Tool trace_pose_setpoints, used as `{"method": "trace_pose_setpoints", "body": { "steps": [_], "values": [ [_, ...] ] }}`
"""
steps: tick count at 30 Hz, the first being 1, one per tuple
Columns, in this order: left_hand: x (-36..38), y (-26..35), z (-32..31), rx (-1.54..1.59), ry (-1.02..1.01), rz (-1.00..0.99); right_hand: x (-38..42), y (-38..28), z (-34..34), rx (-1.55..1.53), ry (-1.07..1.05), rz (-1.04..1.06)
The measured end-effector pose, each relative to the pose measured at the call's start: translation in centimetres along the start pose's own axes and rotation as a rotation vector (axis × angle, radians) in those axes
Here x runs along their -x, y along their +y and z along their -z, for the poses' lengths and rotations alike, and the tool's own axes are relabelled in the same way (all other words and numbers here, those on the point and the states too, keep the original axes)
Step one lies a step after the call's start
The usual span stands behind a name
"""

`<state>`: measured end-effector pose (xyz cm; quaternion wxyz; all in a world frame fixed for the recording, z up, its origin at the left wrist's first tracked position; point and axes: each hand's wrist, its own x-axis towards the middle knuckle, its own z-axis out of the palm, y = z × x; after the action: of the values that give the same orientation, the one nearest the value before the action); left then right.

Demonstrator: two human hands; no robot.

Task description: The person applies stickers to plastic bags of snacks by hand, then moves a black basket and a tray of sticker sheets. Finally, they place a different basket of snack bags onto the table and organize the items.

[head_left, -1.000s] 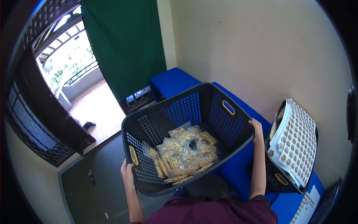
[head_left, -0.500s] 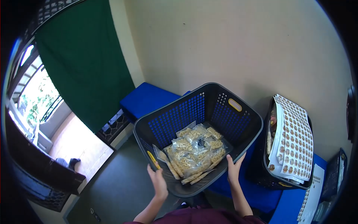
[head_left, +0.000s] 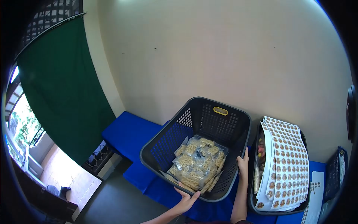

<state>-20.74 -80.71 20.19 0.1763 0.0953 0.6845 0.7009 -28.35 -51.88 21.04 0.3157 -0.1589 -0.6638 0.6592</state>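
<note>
A black plastic laundry basket (head_left: 156,158) with perforated walls and a yellow-rimmed handle hole tilts toward me over the blue-covered bench. Inside it lie several clear packets of pale, short snack pieces (head_left: 195,162). My left hand (head_left: 186,199) grips the near rim at the bottom, thumb on top and fingers partly hidden below. At the right-hand wall, my right hand (head_left: 243,164) holds the rim, its fingers partly hidden by the basket.
To the right stands a second black basket (head_left: 253,201), with printed sticker sheets (head_left: 287,164) on top of its contents. A blue cloth (head_left: 130,134) covers the bench along the wall. Left are a green curtain (head_left: 59,89) and an open doorway, where a person's leg and shoe (head_left: 64,192) show.
The basket has moved toward the wall and turned, now over the bench beside the second basket. My left hand has shifted to its near rim. The view has swung right.
</note>
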Motion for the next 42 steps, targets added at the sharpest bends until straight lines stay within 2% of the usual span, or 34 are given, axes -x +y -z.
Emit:
{"method": "trace_pose_setpoints", "body": {
  "steps": [1, 8, 11, 15, 16, 18, 19, 21, 23, 25, 27, 28, 29, 33, 36, 39, 40, 42],
  "values": [
    [-1.5, -1.4, -3.4, -0.026, 0.018, 0.024, -2.4, 2.1, 2.0, -0.006, -0.038, -0.004],
    [-1.9, -2.5, -5.3, -0.036, 0.033, -0.086, -4.6, 3.3, 3.1, -0.009, -0.041, 0.028],
    [-2.0, -3.2, -5.4, -0.052, 0.051, -0.097, -4.4, 2.8, 3.1, -0.067, -0.035, -0.02],
    [-2.1, -3.3, -5.1, -0.046, 0.048, -0.105, -5.4, 7.0, 3.3, -0.223, 0.046, 0.121],
    [-2.1, -3.2, -5.2, -0.044, 0.042, -0.113, -5.0, 6.8, 3.3, -0.169, 0.111, 0.076],
    [-2.5, -4.0, -4.5, -0.087, 0.03, -0.099, -2.5, 5.2, 2.8, -0.035, 0.211, 0.025],
    [-2.7, -4.3, -4.2, -0.112, 0.024, -0.092, -1.3, 5.6, 2.7, -0.06, 0.2, 0.011],
    [-2.9, -3.9, -3.6, -0.074, -0.016, -0.094, 3.5, 1.6, 1.8, -0.257, 0.132, -0.072],
    [-3.1, -3.5, -3.0, -0.044, -0.072, -0.078, 8.1, -1.1, 0.6, -0.329, 0.159, 0.003],
    [-2.4, -1.3, -3.3, -0.016, -0.023, -0.083, 12.7, -2.0, 1.7, 0.137, -0.058, 0.065],
    [-2.7, -1.7, -2.6, -0.083, -0.009, -0.042, 16.9, -4.1, 2.0, 0.144, -0.112, 0.033],
    [-2.5, -1.5, -2.5, -0.074, 0.004, -0.041, 18.4, -4.4, 2.3, -0.085, -0.118, -0.031],
    [-2.4, -1.5, -2.8, -0.066, 0.023, -0.044, 19.6, -4.7, 3.3, -0.167, -0.147, -0.067],
    [-0.5, -1.7, -3.4, -0.043, 0.115, -0.236, 23.7, -7.8, 7.3, -0.15, 0.043, -0.021],
    [0.8, -3.3, -3.7, -0.339, 0.143, -0.288, 25.5, -11.4, 10.7, -0.124, 0.236, 0.017],
    [3.3, -2.4, -4.7, -0.203, -0.017, -0.189, 26.6, -14.1, 14.6, -0.075, 0.388, 0.078],
    [3.9, -3.7, -5.7, -0.259, 0.009, -0.226, 26.9, -14.5, 16.4, -0.11, 0.429, 0.106],
    [5.2, -4.7, -7.2, -0.229, -0.199, -0.163, 27.2, -15.4, 19.7, -0.082, 0.473, 0.134]
  ]
}}
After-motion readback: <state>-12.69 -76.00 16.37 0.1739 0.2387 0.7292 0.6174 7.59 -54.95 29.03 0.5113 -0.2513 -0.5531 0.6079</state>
